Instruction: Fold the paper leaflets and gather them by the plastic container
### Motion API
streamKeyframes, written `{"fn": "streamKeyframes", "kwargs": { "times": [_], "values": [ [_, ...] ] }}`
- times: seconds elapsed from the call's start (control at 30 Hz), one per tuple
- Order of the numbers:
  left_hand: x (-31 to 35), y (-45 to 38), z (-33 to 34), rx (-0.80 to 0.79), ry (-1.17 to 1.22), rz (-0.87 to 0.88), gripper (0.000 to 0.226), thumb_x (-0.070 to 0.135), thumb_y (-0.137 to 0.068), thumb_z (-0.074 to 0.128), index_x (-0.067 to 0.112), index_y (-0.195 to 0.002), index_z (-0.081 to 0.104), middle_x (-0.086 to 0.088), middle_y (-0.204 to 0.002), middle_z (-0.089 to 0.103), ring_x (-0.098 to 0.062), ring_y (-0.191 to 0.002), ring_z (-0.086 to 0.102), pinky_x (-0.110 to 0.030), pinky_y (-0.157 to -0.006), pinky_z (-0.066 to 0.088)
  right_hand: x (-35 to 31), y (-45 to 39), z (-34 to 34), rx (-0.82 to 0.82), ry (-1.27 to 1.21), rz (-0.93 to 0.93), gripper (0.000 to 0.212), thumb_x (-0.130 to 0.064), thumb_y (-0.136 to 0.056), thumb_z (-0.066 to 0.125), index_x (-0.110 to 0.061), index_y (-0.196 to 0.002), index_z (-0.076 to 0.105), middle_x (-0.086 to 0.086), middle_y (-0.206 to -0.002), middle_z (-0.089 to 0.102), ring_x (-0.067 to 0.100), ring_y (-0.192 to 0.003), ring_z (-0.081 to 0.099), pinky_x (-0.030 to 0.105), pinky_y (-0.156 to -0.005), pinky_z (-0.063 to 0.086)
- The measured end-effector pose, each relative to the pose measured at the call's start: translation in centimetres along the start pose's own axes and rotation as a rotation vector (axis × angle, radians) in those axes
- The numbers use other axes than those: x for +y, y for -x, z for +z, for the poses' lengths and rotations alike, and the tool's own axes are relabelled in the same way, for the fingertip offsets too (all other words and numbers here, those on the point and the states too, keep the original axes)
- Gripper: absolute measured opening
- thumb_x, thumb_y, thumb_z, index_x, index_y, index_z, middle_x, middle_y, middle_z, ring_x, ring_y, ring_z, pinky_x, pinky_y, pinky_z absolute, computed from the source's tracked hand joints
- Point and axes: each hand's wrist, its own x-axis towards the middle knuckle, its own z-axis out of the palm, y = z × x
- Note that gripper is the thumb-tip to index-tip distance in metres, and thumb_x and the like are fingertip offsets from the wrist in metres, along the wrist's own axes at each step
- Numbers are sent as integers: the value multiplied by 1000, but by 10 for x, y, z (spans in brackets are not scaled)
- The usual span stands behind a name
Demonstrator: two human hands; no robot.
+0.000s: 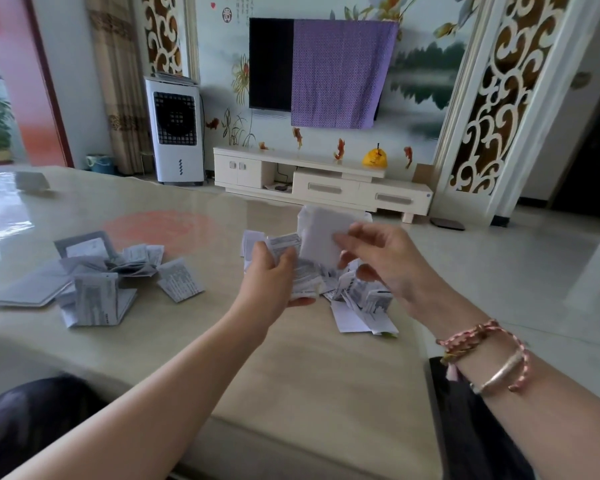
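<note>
Big beige bench (309,368), folded leaflets (94,285) piled left by the plastic container (85,244), loose pile (357,299) right. My left hand (271,282) grips a printed leaflet (300,268), right hand (385,258) fingers pinch its blank flap. Best bet: line up edges first, then crease.

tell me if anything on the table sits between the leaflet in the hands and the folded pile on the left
Nothing visible does. The left hand and right hand hold a leaflet above the unfolded heap. Only bare table lies between it and the folded pile to the left.
</note>
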Motion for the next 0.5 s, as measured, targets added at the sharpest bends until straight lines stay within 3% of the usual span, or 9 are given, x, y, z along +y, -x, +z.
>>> {"fn": "streamKeyframes", "kwargs": {
  "times": [0.13, 0.23, 0.33, 0.43, 0.5],
  "values": [
    [2, 9, -18, 9, -7, 22, 21, 21, -101, 45, 11, -120, 44, -14, -111, 62, -25, -84, 69, -42, -62, 61, -4, 2, 24, -85, -42, 46, 10, -24, -88, 66, -17, -81, 67, -6, -65, 65, 3, -56, 58, 16, -52, 37],
    [5, 13, -36, 16, -3, 10, 18, 21, -101, 45, 15, -118, 44, -13, -107, 63, -23, -78, 69, -41, -63, 60, -2, -3, 40, -152, 18, 69, 12, -23, -88, 66, -12, -92, 69, -3, -72, 67, 3, -56, 59, 18, -51, 36],
    [11, 18, -51, 4, 27, 2, 20, 22, -102, 42, 13, -120, 43, -13, -100, 63, -22, -71, 67, -39, -59, 60, 0, -11, 64, -247, 120, 51, 10, -23, -91, 63, -19, -99, 68, -6, -75, 68, 1, -58, 60, 18, -53, 38],
    [14, 20, -69, 78, 58, 20, 22, 35, -102, 37, 15, -111, 44, -14, -96, 59, -23, -68, 64, -39, -53, 57, -6, -18, 91, -335, 177, -19, 21, -22, -93, 59, -13, -112, 65, -4, -78, 64, -6, -54, 56, 8, -52, 39],
    [15, 21, -80, 109, 34, 18, 28, 43, -99, 40, 18, -110, 45, -14, -99, 60, -24, -71, 66, -41, -57, 58, -10, -22, 107, -398, 182, -91, 21, -20, -94, 58, -11, -112, 64, -3, -82, 66, -8, -65, 59, 9, -61, 44]
  ]
}}
